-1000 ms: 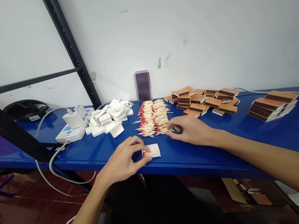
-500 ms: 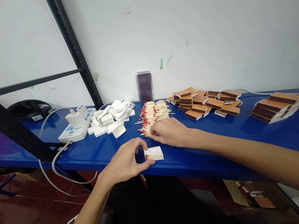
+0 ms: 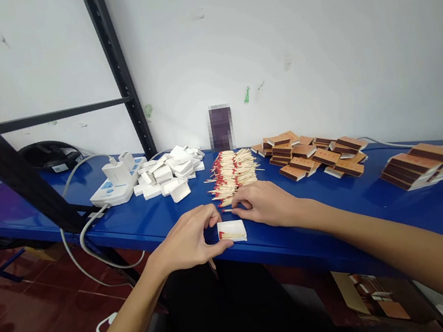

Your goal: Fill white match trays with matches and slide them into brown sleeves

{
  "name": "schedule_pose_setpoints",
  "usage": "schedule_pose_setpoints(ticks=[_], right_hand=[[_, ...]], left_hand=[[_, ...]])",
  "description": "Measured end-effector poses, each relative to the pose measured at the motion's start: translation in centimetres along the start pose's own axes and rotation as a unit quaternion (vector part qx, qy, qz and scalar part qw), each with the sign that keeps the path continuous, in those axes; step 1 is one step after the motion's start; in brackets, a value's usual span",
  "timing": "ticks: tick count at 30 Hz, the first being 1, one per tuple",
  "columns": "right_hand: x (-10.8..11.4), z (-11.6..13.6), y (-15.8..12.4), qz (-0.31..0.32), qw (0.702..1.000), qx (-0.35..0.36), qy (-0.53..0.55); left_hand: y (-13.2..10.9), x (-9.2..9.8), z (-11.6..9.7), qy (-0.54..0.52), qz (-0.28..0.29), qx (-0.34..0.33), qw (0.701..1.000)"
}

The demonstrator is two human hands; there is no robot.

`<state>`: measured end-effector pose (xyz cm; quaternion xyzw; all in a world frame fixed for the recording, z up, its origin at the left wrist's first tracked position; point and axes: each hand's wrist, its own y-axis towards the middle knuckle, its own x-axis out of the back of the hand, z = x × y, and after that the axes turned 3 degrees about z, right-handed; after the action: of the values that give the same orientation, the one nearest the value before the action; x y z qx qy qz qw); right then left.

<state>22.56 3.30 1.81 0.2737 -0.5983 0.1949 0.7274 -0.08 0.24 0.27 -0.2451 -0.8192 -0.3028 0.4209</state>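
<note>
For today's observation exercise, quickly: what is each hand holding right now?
Left hand: closed on the white tray's left edge.
Right hand: pinching a match beside the match pile.

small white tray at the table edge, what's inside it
A few red-tipped wooden matches lie in the small white cardboard tray; the left hand hides part of its left end.

Soft, even light on the wall (image 3: 310, 34), faint shadows under the hands, sharp centre, edges bowed, one blurred patch (image 3: 222, 127).
</note>
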Motion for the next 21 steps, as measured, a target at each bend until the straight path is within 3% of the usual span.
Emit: schedule_pose_setpoints(ticks=[10, 13, 17, 19, 21], right_hand=[[-1.3, -0.1, -0.6, -0.031, 0.999, 0.025, -0.028], [-1.4, -0.1, -0.5, -0.047, 0.998, 0.031, -0.018], [-1.6, -0.2, -0.5, -0.068, 0.997, 0.045, 0.002], [-1.7, -0.3, -0.5, -0.072, 0.996, 0.047, 0.009], [-1.7, -0.3, -0.6, -0.069, 0.997, 0.043, 0.011]], left_hand=[[0.0, -0.1, 0.0, 0.031, -0.015, -0.018, 0.999], [-0.1, 0.1, -0.6, 0.009, -0.062, -0.065, 0.996], [-1.8, 1.3, -4.7, -0.048, -0.14, -0.188, 0.971], [-3.5, 2.1, -7.3, -0.062, -0.085, -0.239, 0.965], [-5.5, 2.7, -9.1, -0.035, -0.012, -0.177, 0.984]])
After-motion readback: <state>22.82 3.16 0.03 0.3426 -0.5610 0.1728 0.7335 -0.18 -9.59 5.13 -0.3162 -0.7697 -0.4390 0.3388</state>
